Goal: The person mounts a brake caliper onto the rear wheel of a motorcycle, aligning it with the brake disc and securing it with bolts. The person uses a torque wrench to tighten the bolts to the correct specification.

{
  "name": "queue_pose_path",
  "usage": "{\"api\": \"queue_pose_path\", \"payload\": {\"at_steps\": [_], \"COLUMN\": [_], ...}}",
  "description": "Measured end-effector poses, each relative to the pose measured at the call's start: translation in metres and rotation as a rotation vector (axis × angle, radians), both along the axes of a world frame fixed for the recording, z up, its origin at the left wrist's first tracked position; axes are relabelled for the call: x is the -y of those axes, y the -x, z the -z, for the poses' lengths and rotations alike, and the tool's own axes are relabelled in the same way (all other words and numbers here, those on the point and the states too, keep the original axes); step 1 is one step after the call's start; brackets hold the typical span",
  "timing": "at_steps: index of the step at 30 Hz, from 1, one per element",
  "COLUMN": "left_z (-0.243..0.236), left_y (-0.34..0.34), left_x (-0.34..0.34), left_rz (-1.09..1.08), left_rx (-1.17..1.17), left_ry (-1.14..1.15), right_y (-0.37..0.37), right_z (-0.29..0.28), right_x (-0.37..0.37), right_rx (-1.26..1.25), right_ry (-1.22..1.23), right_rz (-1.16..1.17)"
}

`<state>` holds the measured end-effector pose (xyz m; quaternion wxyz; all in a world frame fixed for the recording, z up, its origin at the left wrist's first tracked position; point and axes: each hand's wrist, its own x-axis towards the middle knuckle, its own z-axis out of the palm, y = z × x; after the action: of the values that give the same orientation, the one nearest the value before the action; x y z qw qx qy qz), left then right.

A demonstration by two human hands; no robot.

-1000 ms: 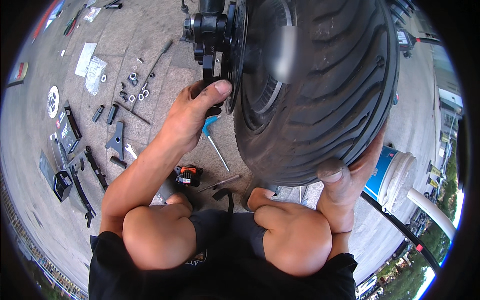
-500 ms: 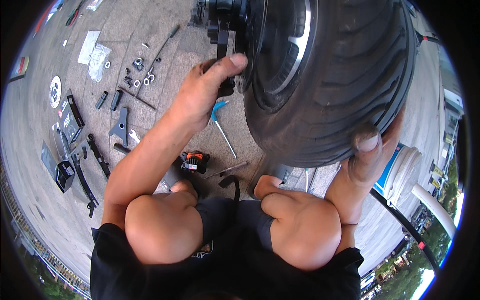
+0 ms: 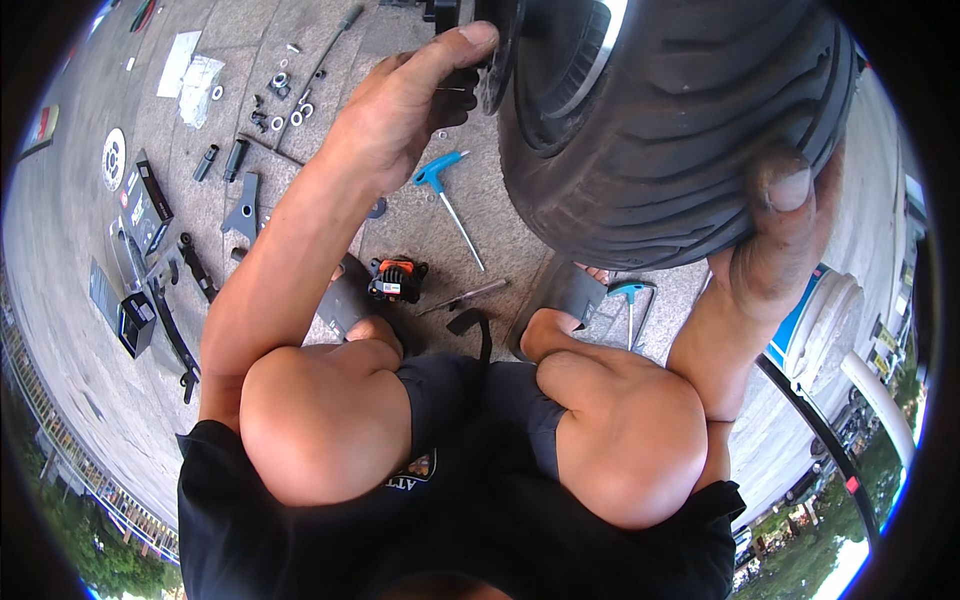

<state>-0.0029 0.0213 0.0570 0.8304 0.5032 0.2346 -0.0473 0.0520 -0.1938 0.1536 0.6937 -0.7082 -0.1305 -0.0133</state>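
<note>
A fat black-treaded tyre [image 3: 660,150] on a wheel fills the upper right. My right hand [image 3: 775,220] grips its near right side, thumb up on the tread and fingers hidden around the far side. My left hand [image 3: 405,105] is closed at the wheel's left side. Its thumb lies at the edge of a thin dark disc [image 3: 497,75] beside the rim, and the other fingers curl underneath, so their exact hold is partly hidden. Below the wheel, a blue T-handle hex key [image 3: 447,200] lies on the paving.
An orange-and-black device [image 3: 397,280] and a thin tool [image 3: 465,297] lie between my feet. Another blue T-handle key [image 3: 630,295] is by my right foot. Sockets, washers, a grey bracket [image 3: 241,210] and boxes [image 3: 146,205] spread leftward. A white-and-blue bucket [image 3: 820,320] stands at right.
The wheel sits higher and farther right in view, and both hands have shifted upward with it. More of the paving, my feet and the blue keys shows below.
</note>
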Motion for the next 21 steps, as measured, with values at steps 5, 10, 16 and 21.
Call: {"api": "queue_pose_path", "payload": {"at_steps": [5,10,16,21], "left_z": [0.001,-0.005,-0.008,-0.01], "left_y": [-0.007,-0.008,-0.007,-0.006], "left_x": [0.002,0.004,0.005,0.006], "left_rz": [-0.054,-0.035,-0.012,0.022], "left_rx": [-0.088,-0.043,0.002,-0.018], "left_ry": [0.101,0.164,0.189,0.008], "right_y": [0.002,0.003,0.001,-0.002], "right_z": [0.001,0.001,0.001,0.0], "right_x": [0.0,0.001,0.005,0.006], "right_rx": [0.004,0.009,0.017,0.032], "right_ry": [0.026,0.044,0.06,0.091], "right_rz": [0.0,0.003,-0.005,-0.023]}}
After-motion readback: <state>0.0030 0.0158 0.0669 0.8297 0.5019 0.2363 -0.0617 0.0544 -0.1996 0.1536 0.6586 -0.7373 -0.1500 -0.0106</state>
